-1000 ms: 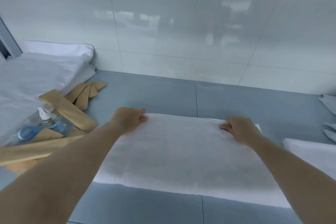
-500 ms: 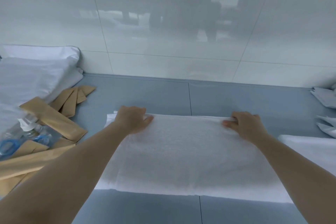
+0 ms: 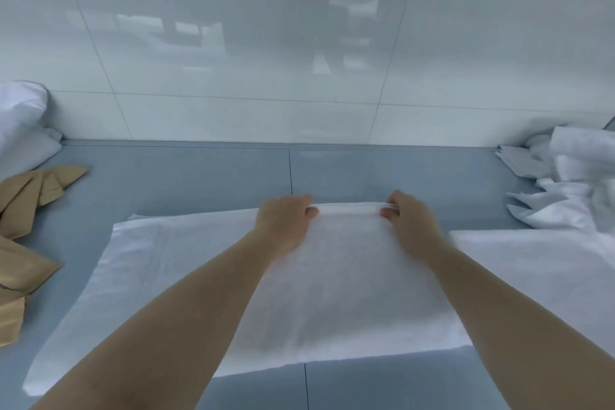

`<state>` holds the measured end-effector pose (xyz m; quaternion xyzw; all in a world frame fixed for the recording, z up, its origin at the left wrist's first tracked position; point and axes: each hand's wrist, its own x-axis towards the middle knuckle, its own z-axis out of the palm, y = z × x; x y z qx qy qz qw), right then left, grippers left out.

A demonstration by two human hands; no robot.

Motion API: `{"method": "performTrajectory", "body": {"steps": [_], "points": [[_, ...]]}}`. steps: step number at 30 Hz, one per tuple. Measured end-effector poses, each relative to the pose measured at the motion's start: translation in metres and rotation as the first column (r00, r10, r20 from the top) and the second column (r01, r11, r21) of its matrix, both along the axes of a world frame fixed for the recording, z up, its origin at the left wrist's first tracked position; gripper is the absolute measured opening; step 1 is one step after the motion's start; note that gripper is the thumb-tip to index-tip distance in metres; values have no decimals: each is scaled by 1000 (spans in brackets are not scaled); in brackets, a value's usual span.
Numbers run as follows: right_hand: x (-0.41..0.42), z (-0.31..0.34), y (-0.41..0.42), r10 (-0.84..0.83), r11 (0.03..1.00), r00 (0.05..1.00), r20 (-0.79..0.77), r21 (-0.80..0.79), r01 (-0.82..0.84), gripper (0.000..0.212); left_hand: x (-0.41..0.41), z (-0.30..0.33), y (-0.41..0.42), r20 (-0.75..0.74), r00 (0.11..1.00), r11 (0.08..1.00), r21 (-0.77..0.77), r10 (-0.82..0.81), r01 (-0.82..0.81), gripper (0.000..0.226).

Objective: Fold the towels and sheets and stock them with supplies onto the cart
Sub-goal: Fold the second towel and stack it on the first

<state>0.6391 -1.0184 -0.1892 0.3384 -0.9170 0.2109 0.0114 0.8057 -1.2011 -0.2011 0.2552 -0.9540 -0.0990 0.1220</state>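
Fingers of the left hand (image 3: 285, 224) and right hand (image 3: 412, 222) curl onto the far edge of the white towel (image 3: 332, 293), each grip pinching it where it lies flat on the grey worktop (image 3: 199, 176). It looks partly folded, and no cart shows, so most of the job is left. Brown paper packets (image 3: 30, 196) lie left and crumpled white linen (image 3: 572, 190) waits right; nothing blocks the hands.

Both forearms are bare to the frame edge; left hand (image 3: 285, 222) and right hand (image 3: 410, 222) wear nothing.
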Motion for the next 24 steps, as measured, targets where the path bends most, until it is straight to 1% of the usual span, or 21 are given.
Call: {"method": "performTrajectory", "body": {"steps": [2,3,4,5,6,7,8,10,11,13,15,17,19,24], "points": [[14,0,-3,-68,996,992,-110,51,74,24,1,1,7,-3,1000,992,-125,25,-25,21],[23,3,-5,-79,996,985,-154,26,84,28,3,2,13,-34,999,984,-174,36,-41,20],[33,6,-8,-54,998,981,-189,-21,51,28,6,3,20,-81,996,978,-202,32,-48,19],[44,7,-11,6,998,978,-210,-65,-20,24,10,4,29,-131,991,975,-219,6,-35,18],[56,7,-14,80,990,976,-204,-95,-101,18,13,5,39,-161,986,975,-223,-32,-4,18],[68,5,-16,150,979,974,-170,-113,-171,14,15,4,50,-161,985,979,-202,-69,36,19],[77,1,-16,205,968,971,-123,-119,-219,15,17,2,61,-142,985,984,-163,-95,72,22],[88,-10,-14,264,958,963,-59,-101,-269,25,20,-3,78,-75,993,992,-90,-96,89,34],[88,-16,-12,267,961,962,-54,-67,-270,32,21,-7,81,-38,996,994,-71,-86,84,42],[84,-24,-9,233,972,971,-63,52,-229,42,27,-13,78,52,995,996,-40,-84,86,55],[81,-27,-9,180,970,983,-42,174,-170,48,33,-17,71,162,982,995,-9,-94,97,62],[80,-29,-12,150,953,989,-10,268,-142,53,40,-18,61,233,969,996,4,-82,84,70],[78,-29,-14,141,937,990,8,321,-136,55,51,-19,46,264,963,999,-3,-44,46,74],[80,-27,-14,128,911,992,13,393,-123,56,107,-17,-5,274,956,994,-12,105,-106,70]]}}
